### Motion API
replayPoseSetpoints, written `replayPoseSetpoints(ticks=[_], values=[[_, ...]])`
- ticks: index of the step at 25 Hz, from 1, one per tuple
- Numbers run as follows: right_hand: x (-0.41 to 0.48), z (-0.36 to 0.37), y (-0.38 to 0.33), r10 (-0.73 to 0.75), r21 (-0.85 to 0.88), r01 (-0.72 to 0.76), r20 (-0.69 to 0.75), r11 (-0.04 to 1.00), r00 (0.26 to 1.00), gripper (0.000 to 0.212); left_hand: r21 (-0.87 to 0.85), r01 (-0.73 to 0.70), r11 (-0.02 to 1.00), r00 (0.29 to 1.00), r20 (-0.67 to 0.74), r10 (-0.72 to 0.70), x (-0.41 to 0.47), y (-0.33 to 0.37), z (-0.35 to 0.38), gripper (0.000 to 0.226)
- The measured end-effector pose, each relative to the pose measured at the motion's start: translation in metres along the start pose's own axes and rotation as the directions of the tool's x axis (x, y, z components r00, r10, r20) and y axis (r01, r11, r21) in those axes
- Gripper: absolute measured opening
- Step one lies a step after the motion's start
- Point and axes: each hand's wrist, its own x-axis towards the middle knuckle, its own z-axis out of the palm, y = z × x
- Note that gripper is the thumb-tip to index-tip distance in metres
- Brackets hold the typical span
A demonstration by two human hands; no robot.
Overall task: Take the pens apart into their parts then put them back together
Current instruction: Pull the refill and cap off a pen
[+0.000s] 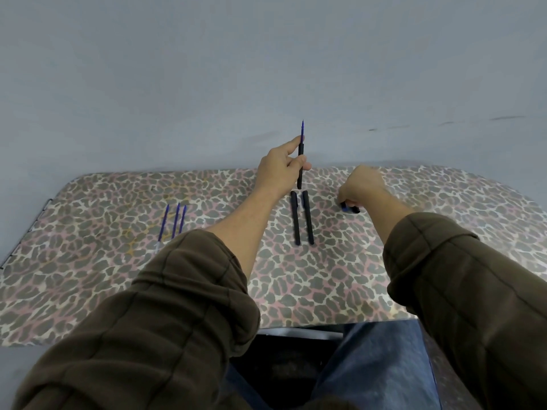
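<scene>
The thin blue refill (302, 129) could slide from the slim black plastic pen barrel (299, 176) pinched upright by the left hand (281, 167) while the right hand (362, 186) pinches a small blue-black piece (350, 208).

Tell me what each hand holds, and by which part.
Left hand grips the black pen barrel by its upper half. Right hand appears to pinch a small dark piece; exactly where is hidden.

No readable text, label, brand, number or sign shows on anything here.
</scene>
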Motion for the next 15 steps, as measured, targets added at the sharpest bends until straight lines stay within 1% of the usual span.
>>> replayPoseSetpoints(ticks=[6,11,13,15], values=[[-0.004,-0.001,-0.003,0.002,-0.026,-0.001,0.034,1.000,0.999,0.025,-0.026,0.015,1.000,1.000,0.003,-0.015,0.002,-0.007,-0.002,0.049],[-0.003,-0.004,-0.004,0.002,0.039,-0.004,0.050,0.999,0.999,0.024,-0.022,0.003,1.000,1.000,0.005,-0.003,0.001,-0.007,-0.003,0.049],[-0.003,-0.012,-0.005,-0.013,0.123,0.012,0.007,0.992,1.000,0.027,-0.024,0.004,1.000,1.000,0.004,-0.004,0.001,-0.005,-0.004,0.049],[-0.005,-0.026,-0.004,-0.025,0.252,0.041,-0.066,0.967,0.997,0.027,-0.019,-0.003,1.000,1.000,0.000,0.003,0.001,-0.001,-0.006,0.048]])
